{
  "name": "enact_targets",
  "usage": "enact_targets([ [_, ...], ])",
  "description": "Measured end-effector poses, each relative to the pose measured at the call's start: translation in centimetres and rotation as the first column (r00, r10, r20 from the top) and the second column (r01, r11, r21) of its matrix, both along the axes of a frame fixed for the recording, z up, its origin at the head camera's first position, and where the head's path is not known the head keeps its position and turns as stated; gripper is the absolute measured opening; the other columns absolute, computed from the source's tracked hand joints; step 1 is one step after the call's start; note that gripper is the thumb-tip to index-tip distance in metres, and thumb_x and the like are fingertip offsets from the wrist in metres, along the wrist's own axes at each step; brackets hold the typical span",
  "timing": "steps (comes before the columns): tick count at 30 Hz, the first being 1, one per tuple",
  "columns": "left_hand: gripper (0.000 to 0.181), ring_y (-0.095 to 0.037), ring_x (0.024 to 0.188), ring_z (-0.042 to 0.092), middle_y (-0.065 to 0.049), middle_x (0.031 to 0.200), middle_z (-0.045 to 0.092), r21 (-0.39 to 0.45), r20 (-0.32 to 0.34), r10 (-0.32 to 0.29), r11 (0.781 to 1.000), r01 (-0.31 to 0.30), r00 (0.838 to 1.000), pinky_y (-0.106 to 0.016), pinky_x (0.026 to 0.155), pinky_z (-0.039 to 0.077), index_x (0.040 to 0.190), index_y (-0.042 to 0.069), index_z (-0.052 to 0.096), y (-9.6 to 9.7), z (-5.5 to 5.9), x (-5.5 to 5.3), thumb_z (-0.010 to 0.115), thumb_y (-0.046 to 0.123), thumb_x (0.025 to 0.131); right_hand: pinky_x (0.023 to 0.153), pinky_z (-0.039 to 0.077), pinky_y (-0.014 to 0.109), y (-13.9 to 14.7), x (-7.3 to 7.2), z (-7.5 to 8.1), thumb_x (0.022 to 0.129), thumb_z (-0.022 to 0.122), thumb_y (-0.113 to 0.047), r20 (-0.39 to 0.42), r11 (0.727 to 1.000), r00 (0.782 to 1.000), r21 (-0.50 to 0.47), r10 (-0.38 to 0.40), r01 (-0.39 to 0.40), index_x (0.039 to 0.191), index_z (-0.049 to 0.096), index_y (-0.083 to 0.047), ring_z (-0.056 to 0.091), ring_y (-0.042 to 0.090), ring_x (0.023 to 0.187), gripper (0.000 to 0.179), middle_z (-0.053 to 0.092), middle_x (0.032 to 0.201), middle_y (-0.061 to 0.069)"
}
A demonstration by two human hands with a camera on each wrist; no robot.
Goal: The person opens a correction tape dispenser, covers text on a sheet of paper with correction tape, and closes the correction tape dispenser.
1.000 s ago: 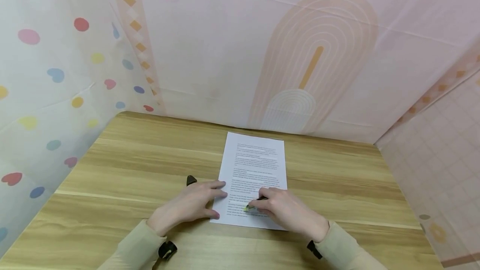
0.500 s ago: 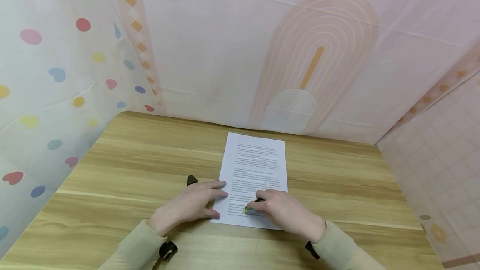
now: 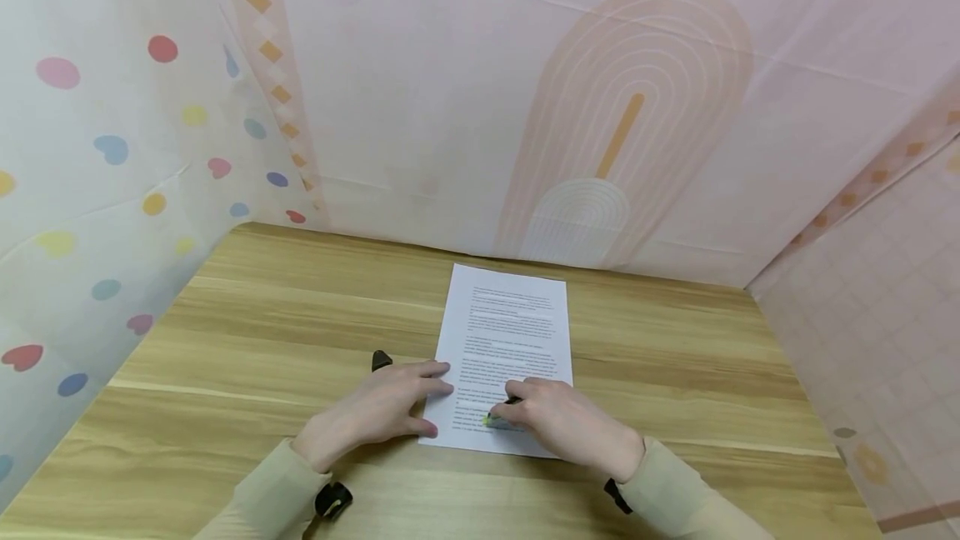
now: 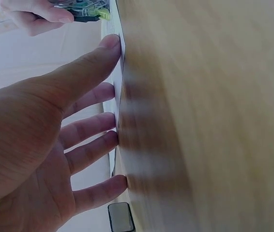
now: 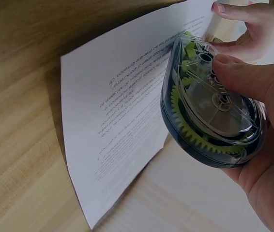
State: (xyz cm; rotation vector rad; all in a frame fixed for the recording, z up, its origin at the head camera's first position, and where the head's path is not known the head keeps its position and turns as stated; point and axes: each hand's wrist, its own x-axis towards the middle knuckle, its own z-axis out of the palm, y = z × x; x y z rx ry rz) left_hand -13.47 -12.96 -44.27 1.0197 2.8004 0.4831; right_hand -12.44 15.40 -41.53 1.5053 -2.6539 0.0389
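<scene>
A printed sheet of white paper (image 3: 517, 332) lies on the wooden table (image 3: 300, 307). Over its lower text lines, my right hand (image 3: 566, 419) grips a correction tape dispenser (image 5: 209, 106), its clear case showing green gears. The dispenser's yellow-green tip (image 3: 487, 421) is right at a printed line near the bottom of the page. My left hand (image 3: 382, 407) rests with spread, nearly straight fingers on the sheet's lower left edge; in the left wrist view the thumb (image 4: 91, 67) touches the paper's edge.
A small black object (image 3: 381, 359) lies just beyond the left hand, left of the paper. Patterned cloth walls (image 3: 420, 107) stand behind the table and on both sides. A black band (image 3: 332, 501) is on the left wrist.
My right hand has slid slightly left across the lower text with the correction tape dispenser. The left hand and the paper hold their places.
</scene>
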Motion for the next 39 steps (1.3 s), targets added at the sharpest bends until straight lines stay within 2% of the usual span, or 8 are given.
enact_targets([
  [11,0.053,-0.036,0.135,0.065,-0.014,0.149,0.065,-0.001,0.002,0.004,1.000,-0.004,1.000,-0.052,0.110,0.055,0.129,0.013,0.075,-0.01,-0.20,-0.07,0.089,0.035,0.082,0.064,0.045,0.018,-0.05,-0.09,-0.03,0.094,0.074,-0.013,-0.036,1.000,0.999,0.001,0.023,-0.023,0.097,0.074,-0.023,0.052,0.006,0.070,0.011,0.059,0.081,-0.007],
  [25,0.053,-0.037,0.136,0.064,-0.015,0.150,0.064,0.003,0.010,0.002,1.000,-0.002,1.000,-0.053,0.111,0.054,0.129,0.013,0.074,-0.01,-0.17,-0.07,0.088,0.034,0.083,0.059,0.041,0.018,-0.05,-0.17,0.12,0.094,0.074,-0.020,-0.042,0.999,0.999,-0.010,0.033,-0.034,0.093,0.074,-0.023,0.048,0.005,0.066,0.004,0.057,0.077,-0.007],
  [33,0.053,-0.036,0.135,0.065,-0.014,0.149,0.065,-0.003,0.001,0.004,1.000,-0.004,1.000,-0.052,0.110,0.055,0.129,0.013,0.075,0.00,-0.14,-0.03,0.089,0.035,0.083,0.060,0.041,0.018,0.05,-0.11,0.21,0.095,0.073,-0.020,-0.035,1.000,0.999,0.015,0.021,-0.020,0.093,0.075,-0.024,0.047,0.005,0.066,0.004,0.056,0.078,-0.008],
  [39,0.052,-0.036,0.134,0.065,-0.014,0.149,0.065,-0.004,-0.005,0.005,1.000,-0.005,1.000,-0.052,0.110,0.055,0.128,0.013,0.075,0.00,-0.20,-0.08,0.089,0.035,0.082,0.060,0.043,0.017,0.26,-0.08,0.25,0.093,0.074,-0.013,-0.050,0.999,0.998,0.032,0.026,-0.024,0.095,0.075,-0.024,0.047,0.005,0.068,0.011,0.057,0.079,-0.008],
])
